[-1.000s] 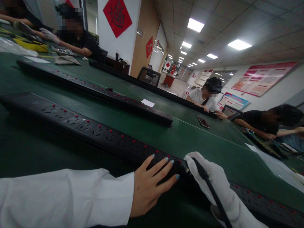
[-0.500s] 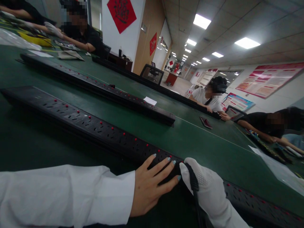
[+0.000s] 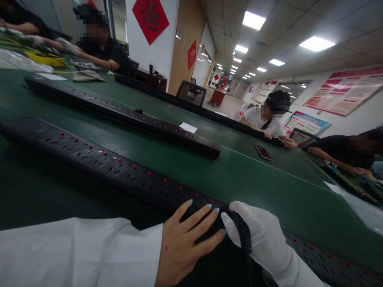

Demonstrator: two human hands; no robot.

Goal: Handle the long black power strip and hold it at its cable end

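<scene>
A long black power strip (image 3: 134,181) with a row of sockets and red dots runs from the left across the table and on past my hands to the lower right. My bare left hand (image 3: 187,243) lies on it with fingers spread. Beside it, my right hand (image 3: 260,233), in a white dotted glove, is closed around a black cord (image 3: 247,241) with a ribbed sleeve, against the strip. Whatever the cord leads into is hidden by the glove.
A second power strip (image 3: 119,113) lies farther back, with a white paper slip (image 3: 188,127) by it. A long black bar (image 3: 179,105) lies along the far side. A phone (image 3: 263,152) and plastic sheet (image 3: 356,207) are to the right. Several people work around the table.
The view has shifted slightly, and the near strip's left end sits lower in it. Both hands keep the same hold and place on the strip.
</scene>
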